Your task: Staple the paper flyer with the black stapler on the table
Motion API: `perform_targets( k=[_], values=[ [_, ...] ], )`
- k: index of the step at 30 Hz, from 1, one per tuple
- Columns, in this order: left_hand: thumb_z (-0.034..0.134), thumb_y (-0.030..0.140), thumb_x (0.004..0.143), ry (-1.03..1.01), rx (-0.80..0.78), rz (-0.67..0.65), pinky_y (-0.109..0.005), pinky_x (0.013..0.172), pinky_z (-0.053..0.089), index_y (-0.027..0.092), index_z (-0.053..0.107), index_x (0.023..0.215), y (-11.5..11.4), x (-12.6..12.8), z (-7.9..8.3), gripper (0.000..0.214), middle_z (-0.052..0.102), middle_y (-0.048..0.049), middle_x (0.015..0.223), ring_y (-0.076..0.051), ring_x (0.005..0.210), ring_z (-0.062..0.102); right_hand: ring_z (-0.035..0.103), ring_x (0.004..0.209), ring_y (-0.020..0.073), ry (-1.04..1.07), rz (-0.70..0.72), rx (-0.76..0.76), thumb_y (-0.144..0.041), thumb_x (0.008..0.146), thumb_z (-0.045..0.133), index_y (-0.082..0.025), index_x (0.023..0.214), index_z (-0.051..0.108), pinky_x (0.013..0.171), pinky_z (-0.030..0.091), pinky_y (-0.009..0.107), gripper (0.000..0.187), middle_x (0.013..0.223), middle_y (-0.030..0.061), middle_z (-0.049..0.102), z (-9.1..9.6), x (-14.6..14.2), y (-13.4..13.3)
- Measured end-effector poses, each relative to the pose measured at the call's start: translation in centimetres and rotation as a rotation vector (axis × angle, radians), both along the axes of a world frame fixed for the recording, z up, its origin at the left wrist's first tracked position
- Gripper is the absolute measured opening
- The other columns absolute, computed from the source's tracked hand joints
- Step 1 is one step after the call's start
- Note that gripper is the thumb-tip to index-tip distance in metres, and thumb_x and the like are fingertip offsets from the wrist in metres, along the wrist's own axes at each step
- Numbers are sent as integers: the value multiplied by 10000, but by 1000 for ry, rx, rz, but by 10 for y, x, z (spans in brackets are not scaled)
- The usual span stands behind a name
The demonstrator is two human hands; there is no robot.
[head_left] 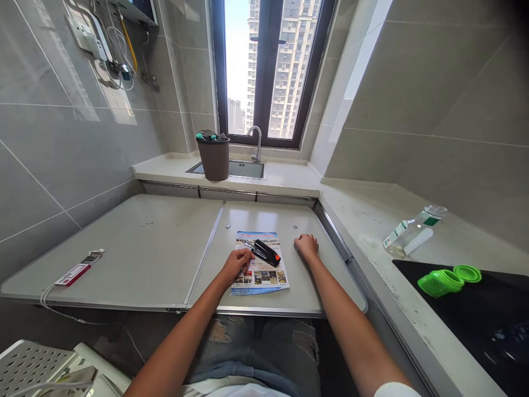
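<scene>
A black stapler [268, 253] with an orange-red end lies slantwise over a printed leaflet [258, 289]. Its silver metal part shows at the left end. My left hand [238, 263] rests on the leaflet's left side, fingers closed around the stapler's near left end. On the table right of the leaflet, my right hand [306, 246] is curled with its fingers bent down; whatever they hold, if anything, is hidden. Just beyond it lie tiny staple-like pieces [295, 226]. Another small metallic piece [228, 226] sits past the leaflet's upper left corner.
The white folding table [165, 242] has a seam left of the leaflet. A power strip [80, 268] lies far left. Behind stand a brown bin [214, 160] and a sink [248, 169]. On the right counter are a clear bottle [413, 231] and a green container [440, 283].
</scene>
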State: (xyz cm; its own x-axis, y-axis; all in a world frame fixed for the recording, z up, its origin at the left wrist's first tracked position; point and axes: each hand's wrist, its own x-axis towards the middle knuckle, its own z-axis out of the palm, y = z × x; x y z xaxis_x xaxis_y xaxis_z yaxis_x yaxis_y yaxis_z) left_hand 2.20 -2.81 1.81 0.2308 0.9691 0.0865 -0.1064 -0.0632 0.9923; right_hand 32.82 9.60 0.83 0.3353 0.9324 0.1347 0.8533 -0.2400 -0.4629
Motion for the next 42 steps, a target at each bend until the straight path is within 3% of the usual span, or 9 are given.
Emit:
perform_targets(
  k=[5,10,16,20,23,27,35,39,42],
  values=[
    [647,641,880,26,99,141,-242,550,395,161,652,763,-4,0,4,494,558,5,683,-106,576,481,590,1115,384,-123,22,128,-264,895,549,-138,995,765,911,448,533,269,1116,259,641,-9,-26,-39],
    [551,523,959,127,212,424,-258,660,396,197,519,707,7,-8,8,413,516,21,674,-133,645,460,623,883,260,-23,99,154,-212,858,537,-175,750,702,819,438,364,201,859,122,681,-7,-27,-46],
    [577,278,916,869,272,613,-363,879,445,182,648,897,68,-39,11,121,665,-96,923,-253,936,590,553,744,193,47,257,422,-208,873,519,-208,651,563,711,396,298,226,750,47,603,-2,-24,-44],
    [541,193,927,1056,313,563,-439,1063,410,177,662,1246,100,-59,5,341,622,-186,1338,-302,1236,552,532,793,205,35,365,570,-226,938,503,-225,677,523,757,401,308,261,754,36,573,3,-33,-51],
    [530,191,941,1140,348,490,-446,1112,397,192,667,1278,108,-67,-3,364,628,-172,1373,-295,1293,547,512,799,213,27,370,639,-260,989,487,-232,710,522,772,403,319,282,755,33,562,7,-36,-54],
    [493,164,957,1166,385,464,-405,1044,443,184,731,1114,96,-66,-8,286,702,-152,1199,-273,1165,605,492,777,211,59,420,665,-265,1001,489,-237,701,502,768,406,321,302,729,22,534,10,-34,-55],
    [482,162,988,1195,382,468,-336,732,429,199,637,992,27,-48,-6,160,673,-105,898,-271,893,604,522,791,213,216,685,608,-334,1030,492,-234,723,566,768,440,341,332,741,30,552,21,-41,-66],
    [465,121,975,1117,403,501,-346,747,439,202,630,1008,17,-45,-4,187,676,-99,911,-274,908,612,594,938,230,321,949,509,-405,973,624,-228,1038,663,858,501,367,192,947,53,647,27,-46,-73],
    [469,127,979,1003,492,489,-362,813,469,202,646,1037,17,-44,-2,201,695,-103,974,-270,960,612,629,1047,242,309,1068,388,-423,872,760,-228,1314,585,931,525,382,514,1154,79,670,25,-52,-77]
  ],
)
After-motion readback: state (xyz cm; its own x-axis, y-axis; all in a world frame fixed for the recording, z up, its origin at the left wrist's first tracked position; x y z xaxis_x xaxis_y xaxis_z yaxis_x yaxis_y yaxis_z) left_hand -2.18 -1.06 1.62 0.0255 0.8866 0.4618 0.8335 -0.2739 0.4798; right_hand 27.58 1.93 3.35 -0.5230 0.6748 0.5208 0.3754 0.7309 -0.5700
